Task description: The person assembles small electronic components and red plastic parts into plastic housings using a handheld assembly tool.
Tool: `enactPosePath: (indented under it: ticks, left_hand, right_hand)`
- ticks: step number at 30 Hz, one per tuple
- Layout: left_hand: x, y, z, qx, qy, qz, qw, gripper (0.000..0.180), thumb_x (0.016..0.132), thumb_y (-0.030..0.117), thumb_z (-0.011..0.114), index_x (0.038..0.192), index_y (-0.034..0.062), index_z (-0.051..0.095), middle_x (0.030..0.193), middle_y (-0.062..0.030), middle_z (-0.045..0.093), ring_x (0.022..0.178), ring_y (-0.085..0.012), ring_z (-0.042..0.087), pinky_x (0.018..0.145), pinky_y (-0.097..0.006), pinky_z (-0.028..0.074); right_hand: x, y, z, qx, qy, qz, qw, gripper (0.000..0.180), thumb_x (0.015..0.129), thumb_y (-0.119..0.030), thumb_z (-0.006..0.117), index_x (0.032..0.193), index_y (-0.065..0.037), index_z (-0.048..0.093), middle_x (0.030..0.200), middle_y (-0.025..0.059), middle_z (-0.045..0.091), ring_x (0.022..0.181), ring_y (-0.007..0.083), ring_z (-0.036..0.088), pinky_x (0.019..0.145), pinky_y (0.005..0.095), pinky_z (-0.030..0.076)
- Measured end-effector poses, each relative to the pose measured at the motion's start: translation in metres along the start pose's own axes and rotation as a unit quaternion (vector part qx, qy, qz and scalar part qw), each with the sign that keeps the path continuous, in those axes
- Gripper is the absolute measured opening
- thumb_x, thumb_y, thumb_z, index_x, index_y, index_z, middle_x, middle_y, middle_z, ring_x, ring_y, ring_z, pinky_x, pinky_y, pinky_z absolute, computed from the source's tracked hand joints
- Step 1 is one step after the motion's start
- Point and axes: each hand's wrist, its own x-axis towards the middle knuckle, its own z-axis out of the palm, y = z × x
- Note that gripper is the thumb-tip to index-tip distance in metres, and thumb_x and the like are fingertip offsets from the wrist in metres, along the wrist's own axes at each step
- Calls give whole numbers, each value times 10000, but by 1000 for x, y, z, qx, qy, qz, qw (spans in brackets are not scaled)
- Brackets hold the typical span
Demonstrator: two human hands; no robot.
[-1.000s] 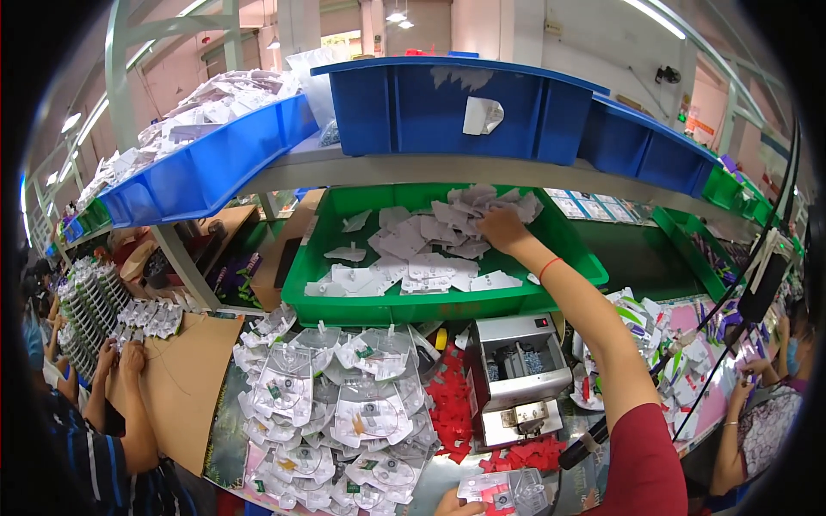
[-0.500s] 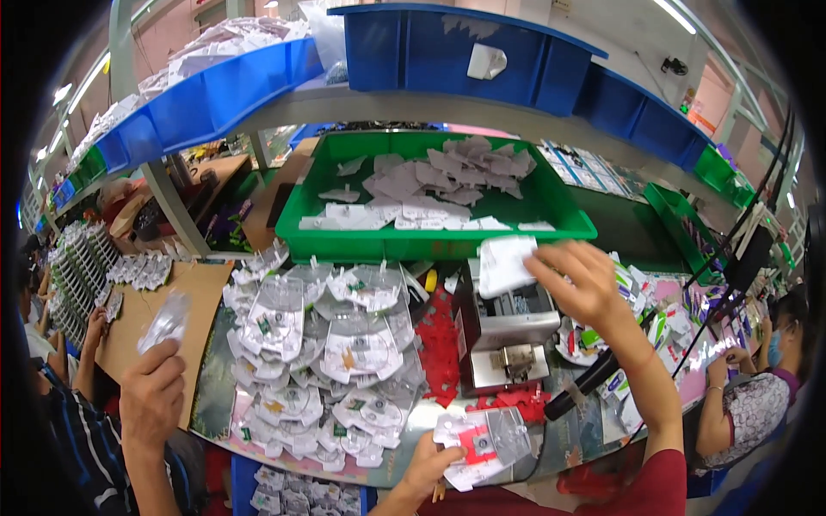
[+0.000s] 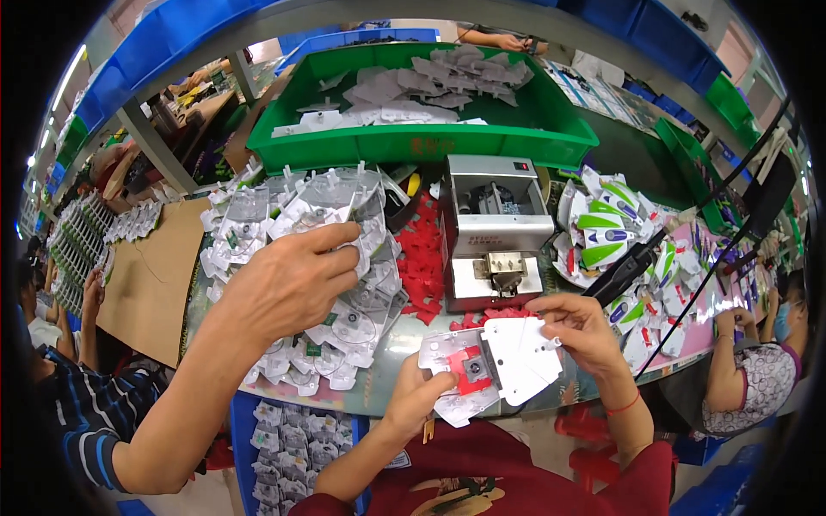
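Low in front of me, my left hand [image 3: 411, 397] grips a white and clear plastic shell [image 3: 465, 406] by its left side. A red piece [image 3: 465, 354] with a dark round part in it lies in the middle of the shell. My right hand [image 3: 592, 334] pinches the right edge of a flat white plastic plate [image 3: 520, 365]. The plate's left edge overlaps the shell's right side; whether they touch I cannot tell. Just beyond stands a small silver screw feeder [image 3: 502, 230].
A co-worker's hand [image 3: 301, 279] hovers over piled clear-and-white shells [image 3: 344, 193] to the left. Red pieces [image 3: 420, 273] lie beside the feeder. Behind is a green bin [image 3: 379, 144] of white plates. A black electric screwdriver [image 3: 626, 268] hangs near white-and-green parts [image 3: 602, 232].
My right hand has come down from above the feeder with the white plate to the shell. The co-worker's hand has moved right, over the shell pile. The view has tilted downward.
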Motion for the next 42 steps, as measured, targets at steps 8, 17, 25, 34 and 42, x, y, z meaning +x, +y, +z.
enactPosePath:
  ticks: [8, 17, 25, 34, 42]
  left_hand:
    - [6, -6, 14, 18, -23, -21, 999, 320, 732, 15, 499, 1042, -63, 481, 931, -70, 567, 809, -115, 546, 725, -266, 449]
    - [9, 1, 20, 53, -44, -38, 997, 323, 742, 23, 501, 1055, -51, 481, 927, -55, 562, 800, -101, 533, 719, -259, 447]
    - [7, 4, 29, 45, -67, -56, 995, 346, 718, 8, 509, 1057, -54, 486, 934, -82, 574, 824, -127, 556, 713, -273, 456]
    - [4, 18, 40, -10, -94, -55, 994, 347, 717, 23, 512, 1055, -49, 483, 915, -70, 569, 823, -111, 541, 699, -255, 450]
    - [5, 11, 36, 28, -92, -38, 995, 362, 717, 28, 506, 1071, -42, 476, 915, -70, 566, 848, -107, 529, 712, -242, 439]
  right_hand:
    - [-3, 14, -12, -122, -48, 29, 991, 216, 805, 0, 538, 1007, 12, 613, 702, 40, 600, 509, 48, 510, 464, 172, 396]
    - [-16, -3, -5, -383, 44, -198, 901, 251, 712, 19, 599, 958, -19, 634, 907, 100, 567, 715, 150, 556, 572, 235, 457]
    - [-36, -4, -3, -572, 0, -316, 757, 239, 605, 32, 644, 837, -24, 630, 796, 90, 573, 678, 222, 565, 563, 296, 455]
    - [-43, 0, 0, -558, 37, -364, 745, 252, 554, 45, 674, 797, -13, 640, 736, 82, 572, 629, 217, 566, 538, 288, 447]
    - [-47, 8, 2, -565, 55, -390, 725, 258, 563, 34, 697, 811, -12, 641, 744, 88, 582, 611, 212, 568, 517, 274, 444]
